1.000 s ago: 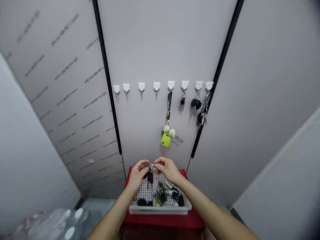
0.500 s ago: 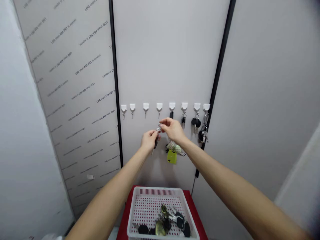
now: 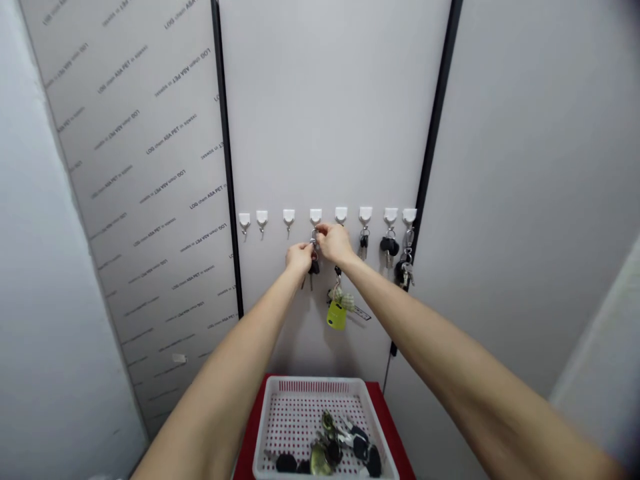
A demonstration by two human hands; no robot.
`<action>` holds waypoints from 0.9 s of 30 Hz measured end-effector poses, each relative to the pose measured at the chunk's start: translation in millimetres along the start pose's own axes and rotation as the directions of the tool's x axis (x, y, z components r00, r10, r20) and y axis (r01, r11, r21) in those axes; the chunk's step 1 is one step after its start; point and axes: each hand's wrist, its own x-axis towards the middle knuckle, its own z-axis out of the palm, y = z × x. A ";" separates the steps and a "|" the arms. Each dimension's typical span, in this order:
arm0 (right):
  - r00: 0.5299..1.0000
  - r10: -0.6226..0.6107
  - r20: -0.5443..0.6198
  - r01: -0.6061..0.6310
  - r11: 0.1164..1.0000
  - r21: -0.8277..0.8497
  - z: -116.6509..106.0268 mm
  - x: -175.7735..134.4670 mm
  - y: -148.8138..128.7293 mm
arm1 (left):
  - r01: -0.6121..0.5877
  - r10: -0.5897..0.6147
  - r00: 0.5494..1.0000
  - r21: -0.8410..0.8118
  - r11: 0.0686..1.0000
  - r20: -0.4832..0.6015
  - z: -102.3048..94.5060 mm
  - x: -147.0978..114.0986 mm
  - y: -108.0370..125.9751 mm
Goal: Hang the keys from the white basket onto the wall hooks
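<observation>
Between my hands hangs a bunch of keys [image 3: 313,268] with black heads, on a metal ring. My left hand [image 3: 300,257] pinches the bunch near its top. My right hand [image 3: 334,243] grips the ring from the right, up against the fourth white hook from the left [image 3: 315,215]. Whether the ring is over the hook's tip is hidden by the fingers. Just right of my right hand, a key bunch with a yellow-green tag [image 3: 337,315] and a checked bow hangs below the neighbouring hook [image 3: 341,214], partly covered by my hand.
Bare hooks [image 3: 262,219] line the wall on the left. Other key bunches [image 3: 389,245] hang on the hooks to the right. Below, a white perforated basket [image 3: 315,385] with several keys [image 3: 360,445] stands on a red surface [image 3: 387,413]. Black strips [image 3: 231,200] edge the wall panel.
Both hands have moved up with the key bunch, from below the fourth hook to right at it. The view has shifted slightly.
</observation>
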 end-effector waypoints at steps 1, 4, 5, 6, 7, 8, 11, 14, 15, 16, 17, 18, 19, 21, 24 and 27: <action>1.000 -0.024 -0.013 0.024 1.000 -0.018 -2.1 -6.0 1.2 | 0.010 -0.009 1.000 0.016 1.000 -0.008 -3.5 -3.8 -1.5; 0.995 -0.084 -0.046 0.083 0.996 -0.030 -8.4 -35.7 10.0 | -0.008 0.014 0.999 0.122 0.992 -0.049 -20.7 -23.0 -13.6; 0.995 -0.097 -0.027 0.097 0.995 -0.025 -9.3 -50.0 15.2 | -0.027 0.035 0.999 0.176 0.984 -0.037 -28.3 -32.6 -21.6; 0.994 -0.110 0.023 0.110 0.994 -0.017 -9.1 -66.6 21.7 | -0.048 0.049 0.999 0.234 0.971 -0.002 -36.6 -44.2 -31.8; 0.987 -0.120 0.103 0.121 0.993 -0.002 -7.8 -85.7 29.4 | -0.061 0.048 0.997 0.288 0.956 0.054 -45.1 -57.9 -44.0; 0.969 -0.126 0.212 0.126 0.992 0.018 -5.4 -106.8 38.1 | -0.061 0.022 0.992 0.333 0.941 0.121 -53.6 -73.6 -57.7; 0.813 -0.108 0.572 0.098 0.994 0.049 5.9 -175.3 67.4 | 0.007 -0.152 0.947 0.456 0.890 0.282 -74.6 -127.0 -102.4; 0.644 -0.011 0.765 0.069 0.997 -0.044 16.0 -230.4 93.0 | 0.001 -0.279 0.878 0.581 0.814 0.389 -84.1 -172.4 -139.6; 0.614 0.026 0.789 0.074 0.993 -0.091 17.6 -242.6 98.8 | -0.021 -0.305 0.852 0.611 0.791 0.425 -84.7 -182.9 -148.1; 0.599 0.056 0.799 0.087 0.987 -0.135 18.2 -251.6 102.8 | -0.049 -0.325 0.829 0.637 0.769 0.456 -84.4 -191.0 -154.4; 0.593 0.072 0.802 0.108 0.980 -0.168 18.1 -257.7 105.0 | -0.079 -0.341 0.809 0.663 0.745 0.479 -83.6 -196.9 -158.6; 0.587 0.075 0.806 0.135 0.973 -0.189 17.5 -261.6 105.6 | -0.106 -0.356 0.794 0.689 0.717 0.493 -82.4 -200.7 -161.1; 0.579 0.072 0.812 0.162 0.966 -0.201 16.9 -263.9 105.1 | -0.129 -0.371 0.783 0.714 0.688 0.499 -81.3 -203.0 -162.3; 0.552 0.066 0.831 0.204 0.956 -0.211 17.2 -265.7 102.2 | -0.153 -0.403 0.769 0.755 0.638 0.497 -79.7 -204.5 -162.8; 0.537 0.094 0.838 0.238 0.936 -0.258 22.4 -267.3 98.4 | -0.161 -0.430 0.753 0.774 0.613 0.497 -79.6 -204.0 -162.3; 0.551 0.094 0.829 0.253 0.928 -0.274 30.0 -270.4 99.4 | -0.173 -0.442 0.714 0.749 0.640 0.542 -81.6 -204.2 -162.3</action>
